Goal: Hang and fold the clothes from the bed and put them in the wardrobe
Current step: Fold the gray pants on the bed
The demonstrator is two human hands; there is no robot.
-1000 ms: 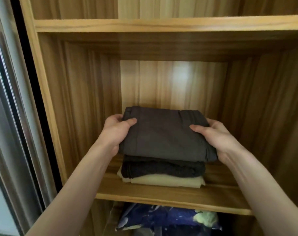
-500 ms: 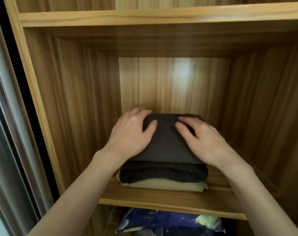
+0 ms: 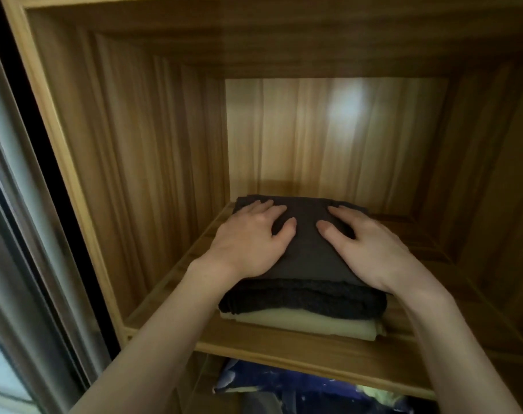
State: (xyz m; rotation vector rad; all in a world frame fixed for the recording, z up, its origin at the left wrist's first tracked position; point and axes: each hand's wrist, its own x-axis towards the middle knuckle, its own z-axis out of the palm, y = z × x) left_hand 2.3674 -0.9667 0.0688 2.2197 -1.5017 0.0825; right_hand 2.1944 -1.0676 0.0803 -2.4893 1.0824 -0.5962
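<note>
Head view, the only one: both hands lie flat on a folded dark grey garment [image 3: 309, 249] at the centre of the frame. The left hand [image 3: 248, 243] covers its left half and the right hand [image 3: 370, 249] its right half. The fingers [image 3: 272, 209] are straight and released, pressing down rather than grasping, thumbs turned inward and nearly meeting. This looks like patting the piece level so the pile sits square.

That garment tops a stack on the wardrobe shelf [image 3: 314, 354]. Under it is a darker knitted piece [image 3: 302, 300], and at the bottom a pale yellow one [image 3: 302, 324] whose front fold sticks out slightly toward the shelf lip.

The stack stands left of the middle of the compartment, near the left wall [image 3: 134, 159] but apart from it. Bare shelf lies to the lower right, enough, I judge, for a second pile. There is tall open room above, up to the compartment's top. Behind, the stack stops short of the back panel [image 3: 329, 130]. Below the shelf lip, at the bottom of the frame, a blue patterned bundle [image 3: 299, 386] fills the lower compartment.
</note>
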